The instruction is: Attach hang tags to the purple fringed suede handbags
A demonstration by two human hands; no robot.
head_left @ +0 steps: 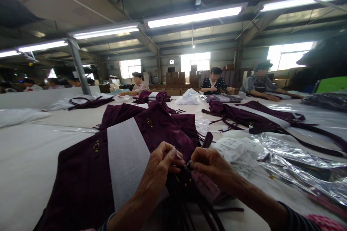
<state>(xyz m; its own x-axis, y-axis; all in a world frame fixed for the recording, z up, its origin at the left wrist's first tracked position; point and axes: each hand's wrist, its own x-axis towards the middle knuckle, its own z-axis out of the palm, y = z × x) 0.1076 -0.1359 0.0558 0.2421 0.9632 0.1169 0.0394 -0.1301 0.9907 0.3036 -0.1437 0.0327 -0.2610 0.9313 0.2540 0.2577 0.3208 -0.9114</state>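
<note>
A dark purple bag [84, 180] with brass buckles and a white paper band [128, 157] around it lies in front of me. My left hand [161, 164] is closed in a pinch above its right end, with a thin pale strip at the fingertips. My right hand [213, 166] pinches close beside it; what its fingers grip is too small to make out. Below the hands are dark straps [189, 209] with small brass fittings. A pink tag [204, 186] hangs just under my right hand.
More purple bags [252, 113] lie across the white table [24, 151]. To the right are clear plastic bags [300, 166] and a pile of white slips [238, 148]. Several people work across the table, including a person in a dotted top [214, 85]. Crumpled white plastic [189, 96] lies farther back.
</note>
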